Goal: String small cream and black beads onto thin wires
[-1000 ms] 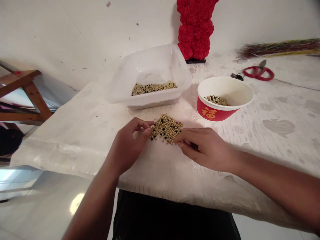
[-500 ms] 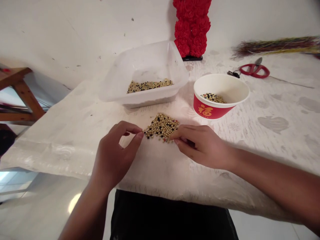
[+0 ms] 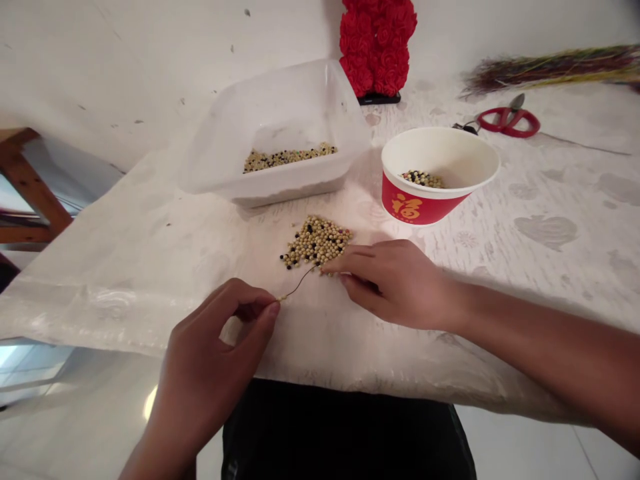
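Best way for this moment: keeping the thin dark curved wire [image 3: 300, 283] gently taut, with only small and slow movement, low over the table, for no scattering of the loose beads. Firm pinch near the wire's end, no sudden pull. In the left hand [image 3: 210, 347], thumb and forefinger closed together on the near end of the wire, other fingers curled, a small gap inside the curl. Just at the tip of this pinch, apparently one pale round bead [image 3: 279, 299] on the wire. In the right hand [image 3: 395, 283], fingers half curled, tips touching the edge of the flat heap of small round cream and black beads [image 3: 316, 241]; a hold on the wire's far end possible, but hidden, so impossible to tell. Wire lying between both hands, far end reaching the lower edge of the heap. Heap on the white patterned table cover [image 3: 150, 247], in front of the clear square plastic tub [image 3: 280, 113] with a layer of similar beads [image 3: 289, 159], and near the red and white paper bowl [image 3: 415, 210] with a small mound of them [image 3: 423, 179]
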Demonstrator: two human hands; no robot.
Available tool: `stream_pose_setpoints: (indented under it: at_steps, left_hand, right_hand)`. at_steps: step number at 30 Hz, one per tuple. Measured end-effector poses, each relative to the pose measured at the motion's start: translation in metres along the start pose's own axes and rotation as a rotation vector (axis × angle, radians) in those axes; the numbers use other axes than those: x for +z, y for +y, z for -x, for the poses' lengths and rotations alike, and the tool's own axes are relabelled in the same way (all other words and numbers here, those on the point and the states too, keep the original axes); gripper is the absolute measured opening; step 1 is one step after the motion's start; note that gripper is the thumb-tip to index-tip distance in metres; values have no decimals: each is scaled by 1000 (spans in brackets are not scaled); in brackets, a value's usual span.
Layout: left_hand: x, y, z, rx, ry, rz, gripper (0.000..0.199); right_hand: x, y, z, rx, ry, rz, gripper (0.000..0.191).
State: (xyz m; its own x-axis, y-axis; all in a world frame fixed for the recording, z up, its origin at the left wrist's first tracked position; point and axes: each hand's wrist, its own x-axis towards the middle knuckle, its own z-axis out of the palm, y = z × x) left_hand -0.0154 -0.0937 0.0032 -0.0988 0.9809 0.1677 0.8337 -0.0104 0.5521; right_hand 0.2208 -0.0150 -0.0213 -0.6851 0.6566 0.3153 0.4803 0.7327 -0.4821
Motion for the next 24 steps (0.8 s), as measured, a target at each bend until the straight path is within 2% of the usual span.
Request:
stream_pose_setpoints:
  at_steps: [6, 10, 14, 20, 24]
  left_hand:
    - [4, 2, 2, -62, 27, 34, 6]
    - [7, 3, 2, -78, 50, 43, 4]
    - [9, 7, 3, -112, 71, 55, 4]
    - [12, 6, 4, -46, 63, 59, 3]
    - [12, 6, 5, -14, 55, 55, 4]
  right_hand:
    - [2, -1, -1, -37, -51, 159, 29]
    - [1, 1, 0, -67, -38, 84, 27]
    - [0, 1, 0, -29, -4, 21, 28]
    - [1, -1, -1, -59, -54, 106, 29]
    - [0, -1, -1, -77, -41, 75, 28]
